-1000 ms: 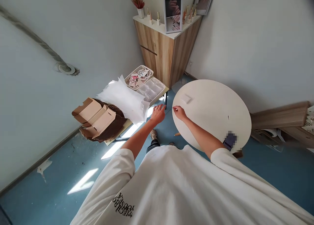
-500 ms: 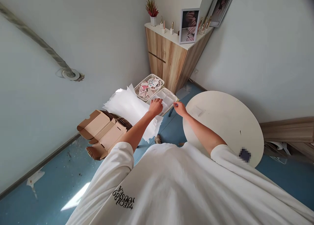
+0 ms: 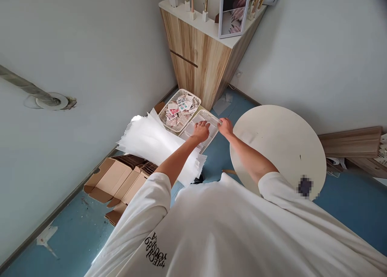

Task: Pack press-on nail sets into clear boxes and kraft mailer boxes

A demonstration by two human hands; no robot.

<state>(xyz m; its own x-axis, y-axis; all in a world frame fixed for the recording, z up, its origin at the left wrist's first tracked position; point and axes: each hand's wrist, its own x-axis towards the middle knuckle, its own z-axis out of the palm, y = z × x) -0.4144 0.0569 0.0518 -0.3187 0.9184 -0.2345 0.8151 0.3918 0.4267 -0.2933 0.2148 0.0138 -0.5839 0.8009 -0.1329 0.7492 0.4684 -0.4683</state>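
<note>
My left hand [image 3: 201, 131] reaches over a shallow white basket [image 3: 207, 149] of clear plastic pieces [image 3: 198, 118], fingers spread and pointing down at them. Whether the fingertips touch the plastic I cannot tell. At the basket's right far corner is my right hand [image 3: 225, 127], its fingers curled together against the rim; what is between them, if anything, is hidden. Just behind stands a second white basket [image 3: 198, 103] filled with small printed cards [image 3: 180, 110]. Thin white sheets [image 3: 148, 134] lie in a pile to the left of my left hand.
Flat brown cardboard boxes [image 3: 115, 178] are stacked at the near left. A round white table [image 3: 278, 144] stands on the right, with a blurred dark object [image 3: 305, 185] on it. Behind the baskets a wooden cabinet [image 3: 199, 47] carries small bottles [image 3: 205, 11] and a picture frame [image 3: 234, 11].
Both hands have moved forward from above the floor gap to the basket of clear plastic pieces. My right hand has come to its rim. The view has shifted closer to the baskets.
</note>
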